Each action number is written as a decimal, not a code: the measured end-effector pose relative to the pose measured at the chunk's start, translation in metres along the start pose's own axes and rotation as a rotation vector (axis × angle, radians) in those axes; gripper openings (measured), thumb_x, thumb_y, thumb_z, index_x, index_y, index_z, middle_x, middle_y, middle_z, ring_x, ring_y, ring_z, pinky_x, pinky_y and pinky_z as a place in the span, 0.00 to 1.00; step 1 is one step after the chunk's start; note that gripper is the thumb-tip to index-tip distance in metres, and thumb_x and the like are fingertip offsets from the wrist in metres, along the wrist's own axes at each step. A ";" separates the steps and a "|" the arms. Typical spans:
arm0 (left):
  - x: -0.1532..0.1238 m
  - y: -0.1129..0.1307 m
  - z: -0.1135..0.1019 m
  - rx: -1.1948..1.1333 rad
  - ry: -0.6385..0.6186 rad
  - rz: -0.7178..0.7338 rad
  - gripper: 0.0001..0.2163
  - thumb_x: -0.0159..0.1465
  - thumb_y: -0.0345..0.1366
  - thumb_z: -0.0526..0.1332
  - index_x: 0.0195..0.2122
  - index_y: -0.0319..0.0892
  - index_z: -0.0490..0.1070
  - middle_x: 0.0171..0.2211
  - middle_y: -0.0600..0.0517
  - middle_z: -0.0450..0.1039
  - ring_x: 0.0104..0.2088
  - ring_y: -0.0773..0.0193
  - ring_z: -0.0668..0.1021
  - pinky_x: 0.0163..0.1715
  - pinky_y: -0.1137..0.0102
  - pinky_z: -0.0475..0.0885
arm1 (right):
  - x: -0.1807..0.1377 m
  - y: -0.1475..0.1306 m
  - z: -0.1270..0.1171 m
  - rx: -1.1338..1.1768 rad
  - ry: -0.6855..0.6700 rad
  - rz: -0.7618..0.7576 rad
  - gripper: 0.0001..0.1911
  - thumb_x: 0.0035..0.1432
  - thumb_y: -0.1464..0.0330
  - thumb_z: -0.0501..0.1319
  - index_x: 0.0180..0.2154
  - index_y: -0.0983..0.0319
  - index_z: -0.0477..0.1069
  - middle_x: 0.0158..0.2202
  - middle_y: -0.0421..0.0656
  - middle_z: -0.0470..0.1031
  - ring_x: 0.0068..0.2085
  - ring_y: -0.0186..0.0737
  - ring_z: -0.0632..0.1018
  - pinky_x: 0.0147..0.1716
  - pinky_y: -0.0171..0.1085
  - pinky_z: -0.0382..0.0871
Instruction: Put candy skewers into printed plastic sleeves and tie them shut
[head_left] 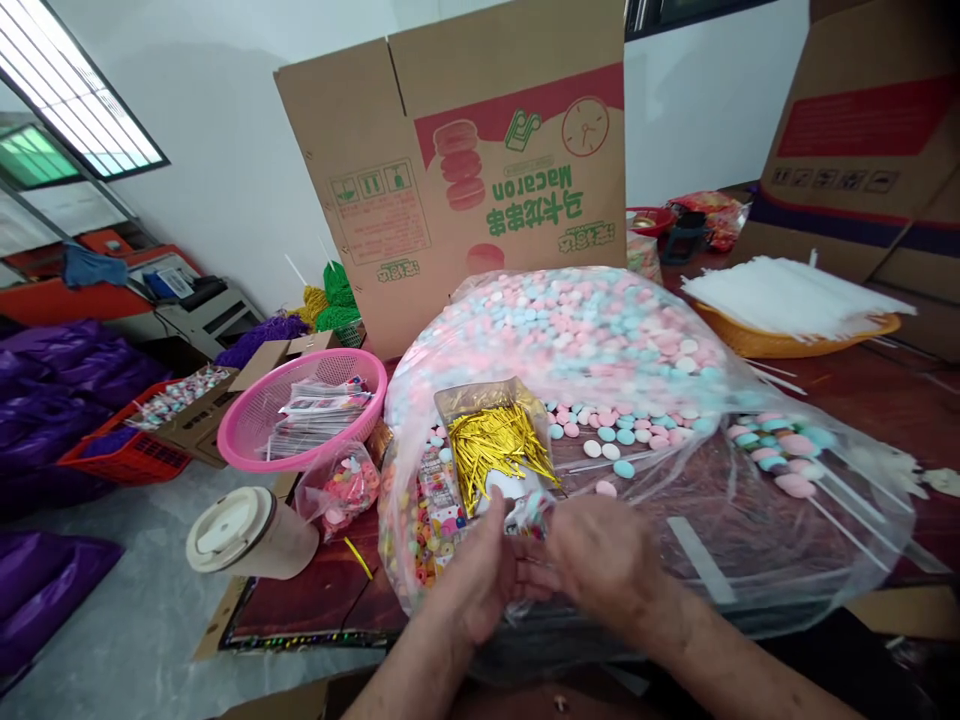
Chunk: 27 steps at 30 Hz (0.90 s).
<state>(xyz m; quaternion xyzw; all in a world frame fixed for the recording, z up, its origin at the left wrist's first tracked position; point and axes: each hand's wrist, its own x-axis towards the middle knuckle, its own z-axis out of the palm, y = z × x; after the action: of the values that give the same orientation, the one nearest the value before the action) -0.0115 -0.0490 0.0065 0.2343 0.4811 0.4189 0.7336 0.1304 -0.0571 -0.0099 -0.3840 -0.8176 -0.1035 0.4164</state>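
My left hand [476,580] and my right hand [600,560] meet at the near edge of a big clear plastic bag [750,560]. Between their closed fingers is a small packet of candy [525,510] in clear wrap. The bag holds a heap of pink, blue and white macaron candies [570,320]. A clear pack of gold twist ties [495,440] lies just beyond my fingers. Finished candy skewers [780,455] on white sticks lie at the right, inside the bag.
A pink basket [247,425] of printed wrappers sits at left, a lidded paper cup [247,535] in front of it. A small bag of colourful sweets [341,490] lies between. An open Macaron carton [465,170] stands behind. An orange tray [750,340] of white sticks is at right.
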 end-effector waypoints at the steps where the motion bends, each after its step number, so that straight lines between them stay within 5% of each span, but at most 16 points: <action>1: -0.005 0.009 -0.003 -0.069 -0.090 -0.025 0.30 0.55 0.60 0.52 0.50 0.43 0.63 0.27 0.50 0.74 0.23 0.62 0.76 0.23 0.70 0.69 | -0.002 -0.003 0.000 0.103 -0.047 0.010 0.14 0.58 0.76 0.48 0.22 0.62 0.62 0.18 0.40 0.64 0.21 0.35 0.64 0.23 0.36 0.52; 3: -0.018 0.026 -0.012 -0.125 -0.225 0.148 0.31 0.55 0.63 0.46 0.45 0.44 0.68 0.22 0.52 0.73 0.21 0.61 0.75 0.27 0.65 0.70 | -0.007 -0.007 0.001 0.350 -0.159 0.212 0.14 0.59 0.74 0.47 0.22 0.61 0.61 0.18 0.38 0.64 0.20 0.33 0.63 0.20 0.34 0.52; 5: -0.028 0.034 -0.020 0.062 -0.302 0.225 0.32 0.56 0.63 0.44 0.35 0.40 0.74 0.15 0.52 0.70 0.21 0.60 0.75 0.33 0.61 0.70 | -0.008 -0.007 0.001 0.576 -0.201 0.583 0.14 0.60 0.69 0.47 0.23 0.61 0.59 0.18 0.36 0.62 0.20 0.31 0.63 0.19 0.31 0.53; 7: -0.032 0.029 -0.024 0.391 -0.246 0.172 0.29 0.57 0.60 0.49 0.28 0.38 0.76 0.19 0.49 0.73 0.26 0.58 0.75 0.39 0.61 0.68 | -0.006 -0.009 0.001 0.745 -0.174 0.839 0.14 0.60 0.65 0.48 0.23 0.60 0.58 0.19 0.35 0.59 0.21 0.31 0.62 0.19 0.30 0.54; 10: -0.029 0.007 -0.023 0.676 -0.038 0.088 0.22 0.58 0.54 0.54 0.32 0.40 0.76 0.31 0.49 0.77 0.37 0.56 0.74 0.45 0.63 0.64 | -0.002 -0.019 0.002 0.915 -0.214 0.883 0.14 0.57 0.62 0.50 0.21 0.61 0.57 0.20 0.36 0.60 0.24 0.31 0.62 0.22 0.31 0.55; 12: -0.025 -0.008 -0.019 0.591 -0.006 0.071 0.20 0.58 0.52 0.55 0.36 0.40 0.75 0.36 0.49 0.76 0.40 0.57 0.74 0.46 0.64 0.64 | -0.001 -0.028 0.005 1.038 -0.247 0.939 0.15 0.55 0.61 0.52 0.21 0.61 0.57 0.20 0.36 0.60 0.23 0.30 0.61 0.22 0.31 0.55; 18: -0.017 -0.024 -0.004 0.114 -0.119 0.081 0.15 0.58 0.45 0.59 0.31 0.37 0.74 0.30 0.48 0.75 0.35 0.60 0.75 0.40 0.67 0.67 | -0.003 -0.040 0.018 1.620 -0.340 1.414 0.16 0.47 0.56 0.58 0.21 0.59 0.56 0.08 0.27 0.49 0.11 0.25 0.47 0.11 0.29 0.39; 23: -0.012 -0.015 -0.004 0.090 -0.023 0.156 0.12 0.55 0.43 0.62 0.27 0.38 0.73 0.25 0.50 0.74 0.31 0.61 0.75 0.35 0.69 0.68 | -0.012 -0.025 0.016 1.680 -0.572 1.375 0.14 0.49 0.57 0.57 0.21 0.59 0.59 0.07 0.28 0.54 0.09 0.26 0.50 0.10 0.29 0.47; 27: -0.008 -0.017 0.003 0.394 0.048 0.310 0.16 0.57 0.48 0.58 0.21 0.41 0.69 0.18 0.52 0.70 0.23 0.64 0.71 0.29 0.70 0.67 | -0.014 -0.014 0.003 1.301 -0.261 1.164 0.13 0.51 0.58 0.60 0.29 0.62 0.66 0.22 0.37 0.70 0.25 0.31 0.70 0.26 0.31 0.64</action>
<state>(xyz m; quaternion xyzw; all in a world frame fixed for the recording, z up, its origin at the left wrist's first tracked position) -0.0037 -0.0651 -0.0009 0.4335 0.5291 0.4299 0.5893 0.1235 -0.0724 -0.0202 -0.4353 -0.4301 0.6557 0.4422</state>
